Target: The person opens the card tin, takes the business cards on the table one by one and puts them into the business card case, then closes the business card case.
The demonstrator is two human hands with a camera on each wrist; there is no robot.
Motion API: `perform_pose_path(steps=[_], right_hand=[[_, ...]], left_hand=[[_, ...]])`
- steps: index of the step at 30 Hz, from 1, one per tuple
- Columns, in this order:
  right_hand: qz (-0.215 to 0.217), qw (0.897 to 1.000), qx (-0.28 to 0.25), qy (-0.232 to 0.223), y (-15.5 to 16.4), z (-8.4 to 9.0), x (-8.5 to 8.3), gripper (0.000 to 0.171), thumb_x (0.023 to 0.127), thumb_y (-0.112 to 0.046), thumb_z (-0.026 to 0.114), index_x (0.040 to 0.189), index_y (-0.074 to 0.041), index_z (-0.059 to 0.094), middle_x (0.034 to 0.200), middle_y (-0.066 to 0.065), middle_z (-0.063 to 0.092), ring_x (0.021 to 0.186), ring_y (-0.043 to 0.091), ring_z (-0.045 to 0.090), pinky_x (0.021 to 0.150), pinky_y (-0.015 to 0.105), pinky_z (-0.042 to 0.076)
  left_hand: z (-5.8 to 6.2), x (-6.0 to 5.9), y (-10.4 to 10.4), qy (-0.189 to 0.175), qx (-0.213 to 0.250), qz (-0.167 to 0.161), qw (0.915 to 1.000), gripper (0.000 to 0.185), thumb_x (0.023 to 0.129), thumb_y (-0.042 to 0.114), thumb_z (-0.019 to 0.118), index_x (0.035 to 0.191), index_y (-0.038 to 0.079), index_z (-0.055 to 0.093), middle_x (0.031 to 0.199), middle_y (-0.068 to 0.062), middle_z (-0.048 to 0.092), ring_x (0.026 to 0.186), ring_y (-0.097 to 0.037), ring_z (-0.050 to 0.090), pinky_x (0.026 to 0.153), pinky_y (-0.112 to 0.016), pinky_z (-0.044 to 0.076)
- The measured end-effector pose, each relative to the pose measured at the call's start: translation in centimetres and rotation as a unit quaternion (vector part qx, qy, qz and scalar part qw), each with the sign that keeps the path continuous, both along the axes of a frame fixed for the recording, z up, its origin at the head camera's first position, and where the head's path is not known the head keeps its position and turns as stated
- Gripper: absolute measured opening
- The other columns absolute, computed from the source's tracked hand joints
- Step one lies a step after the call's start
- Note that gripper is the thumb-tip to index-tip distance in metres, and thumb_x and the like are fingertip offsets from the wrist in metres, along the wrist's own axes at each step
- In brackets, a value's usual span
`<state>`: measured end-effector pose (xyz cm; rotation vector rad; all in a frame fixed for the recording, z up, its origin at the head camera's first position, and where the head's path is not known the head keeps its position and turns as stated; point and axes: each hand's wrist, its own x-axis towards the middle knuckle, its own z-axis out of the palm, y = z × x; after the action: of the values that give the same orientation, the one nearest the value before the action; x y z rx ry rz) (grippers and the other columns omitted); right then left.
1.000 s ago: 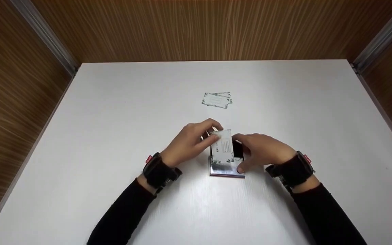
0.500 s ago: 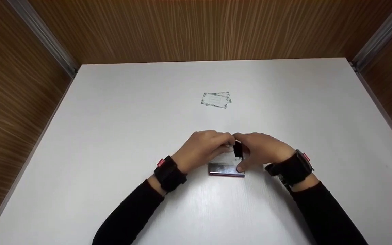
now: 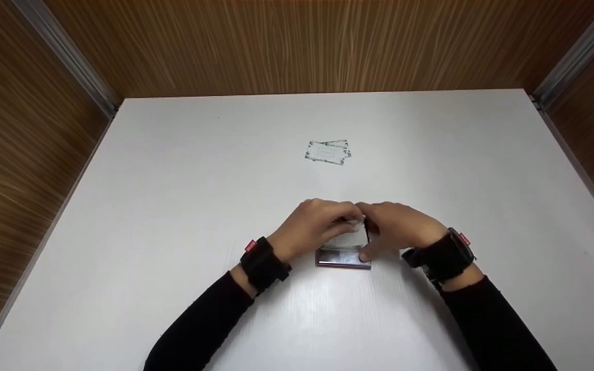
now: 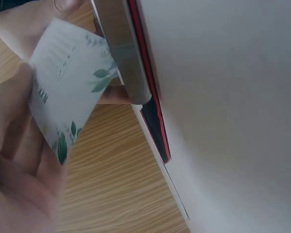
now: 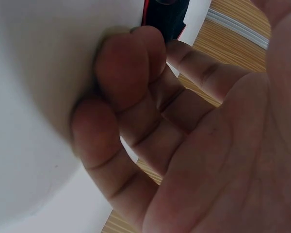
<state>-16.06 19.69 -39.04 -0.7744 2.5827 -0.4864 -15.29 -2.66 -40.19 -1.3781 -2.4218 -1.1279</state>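
so, quick rundown:
left hand (image 3: 313,228): pinched a white leaf-print card (image 4: 68,87), its edge right at the case's open mouth
right hand (image 3: 397,229): fingers curled round the far and right side of the case, thumb on the near right corner
card case (image 3: 342,256): silvery with a red trim, sat on the white table (image 3: 173,216) between both hands, near the front middle
loose cards (image 3: 328,151): a small fanned pile of the same leafy ones lay well apart, further back
sleeves: black, dark bands on both wrists
walls: wood panels all round
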Motion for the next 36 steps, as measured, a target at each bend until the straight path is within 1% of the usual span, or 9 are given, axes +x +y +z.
perform_pose_path(steps=[5, 11, 16, 19, 22, 24, 29, 31, 36], right_hand=[[-0.001, 1.000, -0.003, -0.002, 0.02, -0.06, 0.03, 0.062, 0.066, -0.040, 0.091, 0.115, -0.025, 0.055, 0.085, -0.004, 0.057, 0.079, 0.015, 0.052, 0.071, 0.034, 0.044], [0.002, 1.000, -0.006, -0.002, 0.08, -0.07, 0.16, 0.070, 0.066, -0.041, 0.091, 0.125, -0.025, 0.055, 0.091, -0.006, 0.059, 0.084, 0.016, 0.054, 0.076, 0.035, 0.045], [0.006, 1.000, -0.013, 0.001, 0.24, 0.03, 0.22, 0.080, 0.067, -0.041, 0.091, 0.136, -0.026, 0.053, 0.103, -0.007, 0.063, 0.090, 0.016, 0.055, 0.082, 0.037, 0.046], [0.005, 1.000, -0.013, -0.002, 0.28, 0.09, 0.25, 0.083, 0.066, -0.040, 0.091, 0.138, -0.026, 0.053, 0.108, -0.009, 0.064, 0.094, 0.015, 0.056, 0.085, 0.037, 0.046], [-0.002, 1.000, -0.007, -0.011, 0.24, 0.13, 0.25, 0.084, 0.066, -0.041, 0.091, 0.139, -0.028, 0.052, 0.104, -0.008, 0.063, 0.092, 0.015, 0.055, 0.083, 0.036, 0.045], [-0.004, 1.000, -0.002, -0.012, 0.22, 0.12, 0.20, 0.085, 0.066, -0.042, 0.091, 0.140, -0.028, 0.051, 0.099, -0.006, 0.061, 0.089, 0.016, 0.054, 0.081, 0.036, 0.045], [0.000, 1.000, 0.000, -0.004, 0.28, 0.13, 0.07, 0.088, 0.064, -0.045, 0.092, 0.140, -0.027, 0.051, 0.088, -0.002, 0.058, 0.082, 0.017, 0.052, 0.074, 0.035, 0.043], [0.001, 1.000, 0.000, -0.004, 0.29, 0.16, 0.05, 0.089, 0.064, -0.045, 0.092, 0.140, -0.027, 0.051, 0.087, -0.002, 0.058, 0.082, 0.017, 0.052, 0.074, 0.035, 0.043], [-0.001, 1.000, 0.000, -0.009, 0.32, 0.16, 0.07, 0.089, 0.064, -0.044, 0.092, 0.140, -0.027, 0.050, 0.087, -0.002, 0.058, 0.081, 0.017, 0.052, 0.073, 0.035, 0.043]], left_hand=[[-0.08, 0.00, -0.61, -0.023, -0.075, 0.018, 0.9968, 0.032, 0.094, 0.018, 0.070, 0.125, 0.020, 0.066, 0.119, 0.010, 0.071, 0.109, -0.001, 0.063, 0.095, -0.022, 0.048], [-0.12, 0.35, -0.73, -0.001, -0.119, 0.046, 0.9919, 0.038, 0.095, 0.021, 0.069, 0.132, 0.024, 0.062, 0.123, 0.010, 0.069, 0.106, -0.008, 0.064, 0.090, -0.029, 0.051], [-0.09, 0.58, -0.40, 0.016, -0.168, 0.037, 0.9849, 0.031, 0.094, 0.019, 0.070, 0.124, 0.024, 0.066, 0.117, 0.010, 0.069, 0.102, -0.008, 0.063, 0.087, -0.030, 0.052], [0.01, 0.68, -0.35, 0.016, -0.190, 0.029, 0.9812, 0.032, 0.092, 0.016, 0.070, 0.124, 0.024, 0.068, 0.117, 0.010, 0.069, 0.105, -0.008, 0.062, 0.090, -0.030, 0.051], [0.00, 0.78, -0.41, 0.008, -0.211, 0.023, 0.9772, 0.033, 0.093, 0.019, 0.070, 0.125, 0.024, 0.069, 0.121, 0.008, 0.067, 0.111, -0.008, 0.060, 0.093, -0.030, 0.050], [-0.08, 0.83, -0.48, 0.003, -0.222, 0.016, 0.9750, 0.027, 0.094, 0.022, 0.070, 0.121, 0.022, 0.072, 0.119, 0.006, 0.065, 0.111, -0.010, 0.058, 0.093, -0.030, 0.050], [-0.22, 0.87, -0.53, 0.004, -0.234, -0.001, 0.9721, 0.012, 0.094, 0.026, 0.069, 0.103, 0.022, 0.075, 0.102, 0.003, 0.062, 0.098, -0.010, 0.056, 0.083, -0.028, 0.049], [-0.19, 0.86, -0.56, 0.000, -0.235, -0.004, 0.9719, 0.013, 0.093, 0.028, 0.070, 0.103, 0.021, 0.075, 0.100, 0.003, 0.063, 0.095, -0.010, 0.057, 0.082, -0.028, 0.049], [-0.12, 0.91, -0.66, -0.021, -0.236, -0.008, 0.9716, 0.026, 0.090, 0.036, 0.073, 0.110, 0.019, 0.075, 0.107, 0.002, 0.065, 0.100, -0.012, 0.057, 0.087, -0.029, 0.049]])
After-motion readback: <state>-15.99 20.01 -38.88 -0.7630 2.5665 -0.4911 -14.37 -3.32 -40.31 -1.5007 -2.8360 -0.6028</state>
